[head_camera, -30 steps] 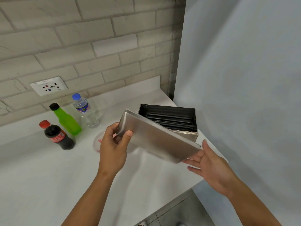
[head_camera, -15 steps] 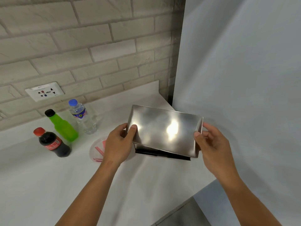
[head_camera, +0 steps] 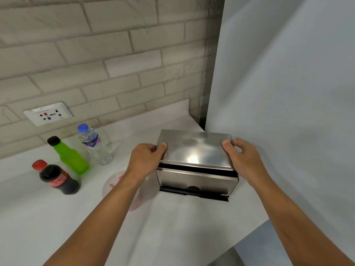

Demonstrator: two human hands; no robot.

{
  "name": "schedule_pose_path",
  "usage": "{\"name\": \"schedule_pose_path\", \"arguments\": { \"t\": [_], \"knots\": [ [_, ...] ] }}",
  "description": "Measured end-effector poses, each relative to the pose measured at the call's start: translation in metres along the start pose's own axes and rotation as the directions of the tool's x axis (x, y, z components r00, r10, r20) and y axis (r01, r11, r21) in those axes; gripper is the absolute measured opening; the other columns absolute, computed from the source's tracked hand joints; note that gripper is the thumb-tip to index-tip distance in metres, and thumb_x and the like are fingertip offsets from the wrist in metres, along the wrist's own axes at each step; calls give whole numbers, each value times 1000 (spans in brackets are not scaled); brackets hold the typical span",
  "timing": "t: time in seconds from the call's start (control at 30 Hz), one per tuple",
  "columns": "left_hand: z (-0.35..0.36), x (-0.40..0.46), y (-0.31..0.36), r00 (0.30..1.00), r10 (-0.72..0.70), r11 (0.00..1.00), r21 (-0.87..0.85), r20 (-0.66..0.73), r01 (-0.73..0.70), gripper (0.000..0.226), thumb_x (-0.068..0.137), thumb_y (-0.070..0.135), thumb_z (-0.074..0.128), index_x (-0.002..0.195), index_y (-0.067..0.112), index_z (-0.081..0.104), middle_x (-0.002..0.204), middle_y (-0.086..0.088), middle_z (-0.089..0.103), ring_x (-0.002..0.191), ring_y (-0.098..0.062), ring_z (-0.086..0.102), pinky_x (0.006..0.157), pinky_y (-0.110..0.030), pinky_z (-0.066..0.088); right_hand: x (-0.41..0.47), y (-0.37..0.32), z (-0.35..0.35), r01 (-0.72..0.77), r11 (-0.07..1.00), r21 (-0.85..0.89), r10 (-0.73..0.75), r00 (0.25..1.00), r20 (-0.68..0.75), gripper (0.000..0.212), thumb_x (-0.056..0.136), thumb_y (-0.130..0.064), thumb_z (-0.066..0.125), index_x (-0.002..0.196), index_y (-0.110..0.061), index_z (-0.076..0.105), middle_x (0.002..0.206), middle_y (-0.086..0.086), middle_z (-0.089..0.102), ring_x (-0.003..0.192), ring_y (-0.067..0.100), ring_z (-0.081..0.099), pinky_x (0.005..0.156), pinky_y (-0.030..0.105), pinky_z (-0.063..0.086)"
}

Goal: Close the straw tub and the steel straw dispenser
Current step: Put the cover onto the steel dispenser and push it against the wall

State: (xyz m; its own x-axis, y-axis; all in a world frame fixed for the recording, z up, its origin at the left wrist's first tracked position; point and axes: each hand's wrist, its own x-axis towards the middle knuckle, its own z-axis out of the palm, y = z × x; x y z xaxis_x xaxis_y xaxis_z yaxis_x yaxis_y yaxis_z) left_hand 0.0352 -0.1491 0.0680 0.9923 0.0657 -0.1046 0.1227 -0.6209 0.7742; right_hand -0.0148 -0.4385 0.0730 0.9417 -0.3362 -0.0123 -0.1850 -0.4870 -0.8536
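Observation:
The steel straw dispenser stands on the white counter against the right wall. Its flat steel lid lies level on top of the box, with a dark gap showing along the front edge. My left hand grips the lid's left end, thumb on top. My right hand grips the lid's right end the same way. The clear round straw tub, with pink straws inside, sits left of the dispenser, mostly hidden behind my left forearm.
Three bottles stand at the left by the brick wall: a cola bottle, a green bottle and a water bottle. A wall socket is above them. The counter edge drops off at the front right.
The lid was held tilted in front of the open dispenser, then turned level above it. Now it rests on top of the box, both hands on its ends.

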Motion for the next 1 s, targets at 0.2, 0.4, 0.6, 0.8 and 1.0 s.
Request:
{"name": "schedule_pose_path", "arguments": {
  "t": [0.2, 0.4, 0.6, 0.8, 1.0],
  "knots": [
    [10, 13, -3, 1000, -22, 997, 71, 5, 21, 68, 92, 61, 59, 81, -4, 75, 75, -26, 70, 54, -18, 56, 57, -27, 45, 7, 13, 6, 21, 993, -118, -16, 999, 46, 50, 98, -54, 55, 95, -5, 65, 96, 6, 55, 81, 14, 55, 66, 12, 40],
    [18, 22, -8, 1000, -8, 991, 134, -25, 11, 71, 90, 67, 59, 74, -1, 75, 66, -16, 72, 48, -14, 62, 43, -13, 40, 10, 18, 5, 20, 997, -74, -15, 998, 65, 39, 99, -54, 55, 124, -26, 66, 109, -14, 55, 93, -10, 48, 77, 5, 36],
    [25, 24, -6, 1000, 21, 992, 127, -20, -18, 64, 92, 64, 55, 86, 3, 76, 71, -4, 72, 61, -8, 67, 62, -26, 49, 18, 18, 3, 15, 998, -56, -10, 996, 86, 33, 98, -54, 55, 73, -32, 54, 66, -8, 55, 54, -3, 55, 58, 25, 40],
    [31, 5, 5, 950, 300, 949, 73, 88, -307, 45, 105, 43, 51, 144, 20, 55, 117, 15, 52, 107, -4, 51, 84, 8, 33, 12, 20, 1, 18, 1000, -14, -16, 992, 122, 32, 99, -53, 53, 75, -32, 54, 58, -18, 56, 52, 0, 53, 57, 24, 40],
    [32, -14, -3, 942, 321, 936, 117, 100, -331, 69, 100, 57, 53, 157, 21, 41, 139, 15, 41, 123, -1, 44, 90, 8, 22, -10, 25, -7, 52, 994, 94, -70, 978, 199, 24, 101, -48, 56, 121, -37, 63, 115, -15, 73, 103, -4, 67, 79, 17, 48]
  ]
}}
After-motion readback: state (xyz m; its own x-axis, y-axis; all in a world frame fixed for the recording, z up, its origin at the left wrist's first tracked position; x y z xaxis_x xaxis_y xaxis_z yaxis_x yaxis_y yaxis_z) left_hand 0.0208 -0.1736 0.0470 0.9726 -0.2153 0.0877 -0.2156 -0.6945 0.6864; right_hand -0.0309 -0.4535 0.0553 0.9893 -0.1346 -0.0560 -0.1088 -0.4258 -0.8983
